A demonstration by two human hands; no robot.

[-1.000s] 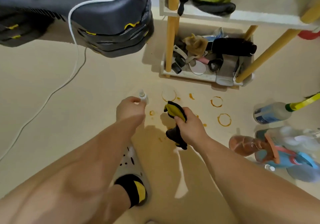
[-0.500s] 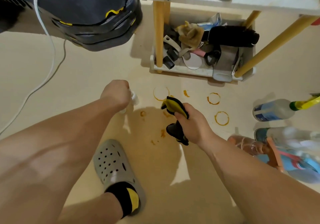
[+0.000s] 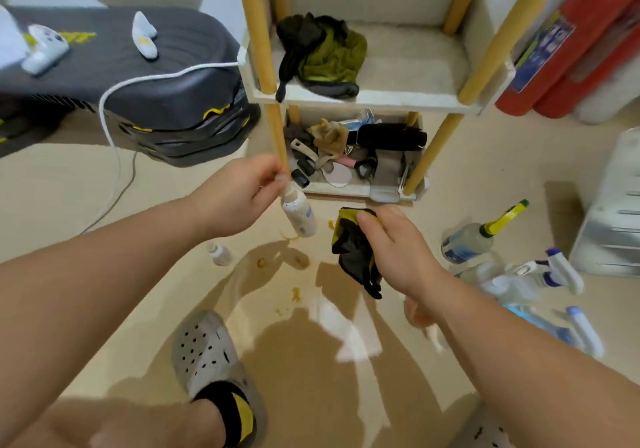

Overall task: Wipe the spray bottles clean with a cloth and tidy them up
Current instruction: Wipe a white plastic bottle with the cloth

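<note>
Beige floor (image 3: 69, 188), orange-stained; left hand (image 3: 239, 195) pinches bottle (image 3: 299, 214) by its top, dangling; thin grip may slip and drop it; right hand (image 3: 398, 247) clutches cloth (image 3: 353, 250)

Beige floor (image 3: 69, 188), wooden-legged shelf (image 3: 367, 96), white drawers (image 3: 613, 212)

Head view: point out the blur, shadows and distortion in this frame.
Head view: motion blur smears the spray bottles at right and softens the small bottle in the left hand; the cloth in the right hand is sharper; arm shadows darken the floor around a bright glare patch; wide-angle distortion bows the shelf posts.
</note>
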